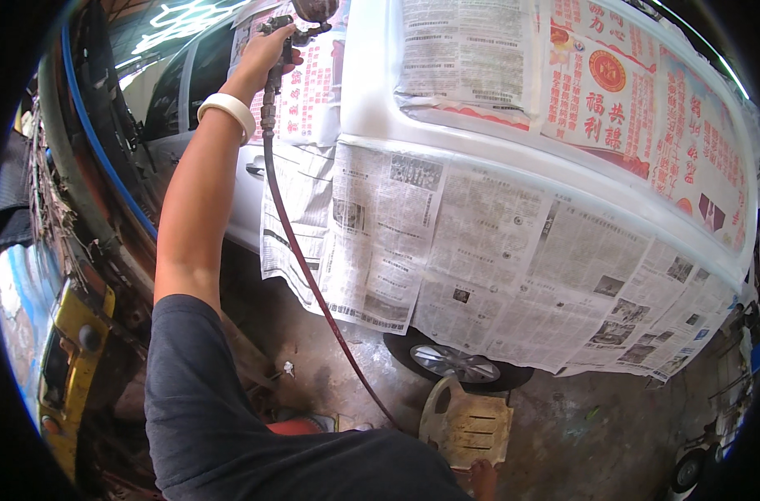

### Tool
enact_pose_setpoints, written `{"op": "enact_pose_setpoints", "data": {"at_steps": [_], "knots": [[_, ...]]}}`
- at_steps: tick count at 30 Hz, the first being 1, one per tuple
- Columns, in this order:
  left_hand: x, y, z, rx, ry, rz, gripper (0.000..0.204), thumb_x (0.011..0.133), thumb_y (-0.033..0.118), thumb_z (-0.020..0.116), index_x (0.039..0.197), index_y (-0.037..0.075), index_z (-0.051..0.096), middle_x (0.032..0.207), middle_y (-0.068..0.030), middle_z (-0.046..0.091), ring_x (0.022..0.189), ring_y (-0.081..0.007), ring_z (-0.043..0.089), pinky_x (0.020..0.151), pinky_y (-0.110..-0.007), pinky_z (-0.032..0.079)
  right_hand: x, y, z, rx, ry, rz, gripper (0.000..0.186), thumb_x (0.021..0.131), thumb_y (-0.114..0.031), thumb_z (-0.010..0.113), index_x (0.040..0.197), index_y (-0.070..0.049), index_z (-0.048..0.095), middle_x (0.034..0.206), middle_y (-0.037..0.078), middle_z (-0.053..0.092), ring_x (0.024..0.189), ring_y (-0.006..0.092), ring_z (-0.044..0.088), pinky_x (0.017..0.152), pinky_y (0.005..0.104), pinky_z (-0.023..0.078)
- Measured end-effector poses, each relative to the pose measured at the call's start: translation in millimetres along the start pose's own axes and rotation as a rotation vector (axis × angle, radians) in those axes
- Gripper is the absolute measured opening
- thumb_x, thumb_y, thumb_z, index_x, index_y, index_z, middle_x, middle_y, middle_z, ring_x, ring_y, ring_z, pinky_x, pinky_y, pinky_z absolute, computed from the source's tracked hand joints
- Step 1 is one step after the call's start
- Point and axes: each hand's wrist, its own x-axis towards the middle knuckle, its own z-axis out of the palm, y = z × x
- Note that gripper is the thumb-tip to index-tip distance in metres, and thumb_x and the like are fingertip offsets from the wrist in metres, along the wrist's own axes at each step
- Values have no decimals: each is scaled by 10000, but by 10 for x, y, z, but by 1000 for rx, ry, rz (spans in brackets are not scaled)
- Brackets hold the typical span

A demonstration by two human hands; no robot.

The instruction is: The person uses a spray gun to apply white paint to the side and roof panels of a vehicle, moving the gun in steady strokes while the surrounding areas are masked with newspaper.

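Observation:
Raised at the upper left, my left hand (267,54) is closed round the grip of a spray gun (300,35) with a dark cup on top. A dark red hose (300,242) runs from its handle down toward my body. The gun is close to a white van (371,92), whose windows and lower side are covered with masking newspaper (488,234) and red-printed sheets (601,92). At the lower edge, right of my body, a small part of my right hand (482,478) shows by a plastic chair; its fingers are not clear.
The yellowed plastic chair (472,426) stands on the concrete floor near the van's wheel (455,363). Along the left are a blue hose (96,142), dark clutter and a yellow metal part (83,342). A small wheel (689,469) lies at the lower right.

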Motion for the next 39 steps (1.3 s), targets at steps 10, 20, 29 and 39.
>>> {"op": "enact_pose_setpoints", "data": {"at_steps": [10,20,29,39], "knots": [[-9,196,279,9,-71,32,382,961,323,643,1060,-46,635,829,-107,659,672,-150,648,572,-253,566,-46,-107,-18,40,56,-27,394,967,-314,517,1202,-22,641,1207,229,651,1146,426,593,966,477,477],[126,467,475,49,-180,116,382,986,404,594,1139,60,657,906,-91,738,739,-123,697,586,-175,534,-58,-173,-8,45,64,21,370,971,-304,523,1182,-29,652,1182,240,657,1118,441,602,944,490,486],[661,446,159,98,20,69,370,986,320,600,1149,-10,637,845,-109,684,676,-133,665,540,-210,550,-31,-282,-18,16,68,90,366,971,-300,524,1184,-30,650,1170,243,662,1102,446,610,935,498,489],[662,609,244,83,-58,85,405,987,345,594,1133,-32,621,854,-127,684,681,-120,661,573,-204,578,-150,-404,-88,-51,47,266,362,970,-295,526,1186,-32,649,1157,246,667,1084,451,618,925,506,492]]}}
